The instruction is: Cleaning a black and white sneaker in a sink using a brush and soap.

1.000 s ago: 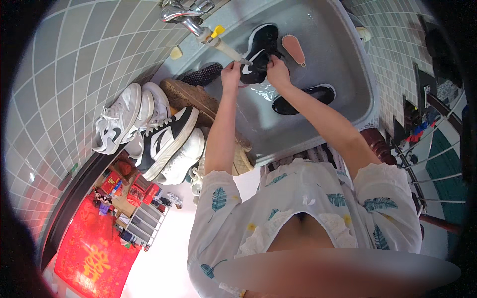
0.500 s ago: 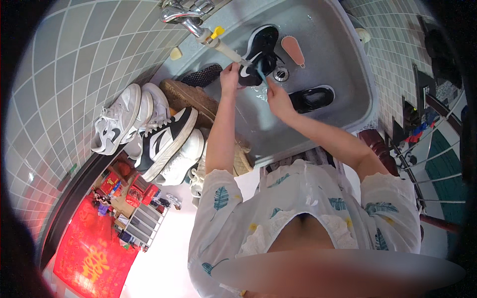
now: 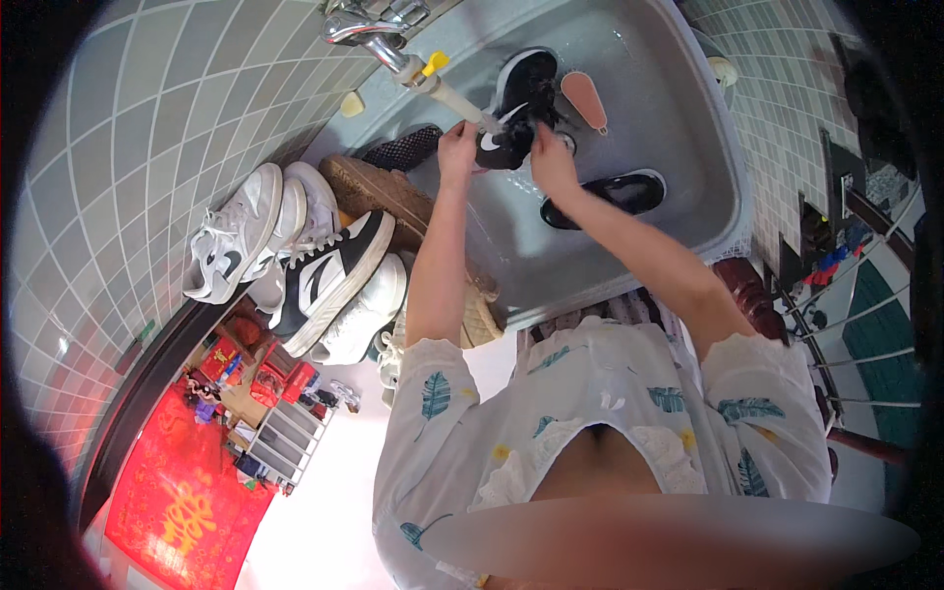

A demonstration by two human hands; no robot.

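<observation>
My left hand (image 3: 457, 150) grips a black sneaker (image 3: 503, 152) with white markings, low in the sink under the tap's hose. My right hand (image 3: 553, 162) is closed against the sneaker's right side. What its fingers hold is hidden. Beyond the gripped sneaker, a black shoe part with a white sole (image 3: 528, 74) points away from me; whether it belongs to the same shoe I cannot tell. Right of it lies a pink, flat, rounded paddle (image 3: 583, 100) with a small loop. A black shoe with a pale rim (image 3: 629, 197) rests nearer my right forearm.
The grey sink (image 3: 678, 147) surrounds the shoes. A metal tap (image 3: 359, 29) with a yellow lever (image 3: 436, 64) reaches in from the back left. Several white and black-white sneakers (image 3: 334, 280) and a brown shoe (image 3: 374, 197) pile up left of my left forearm. Tiled walls flank both sides.
My right hand has moved slightly up against the sneaker, and the slim light-blue tool seen in its fingers is now hidden. More of the shoe by my right forearm shows. My left hand stays put.
</observation>
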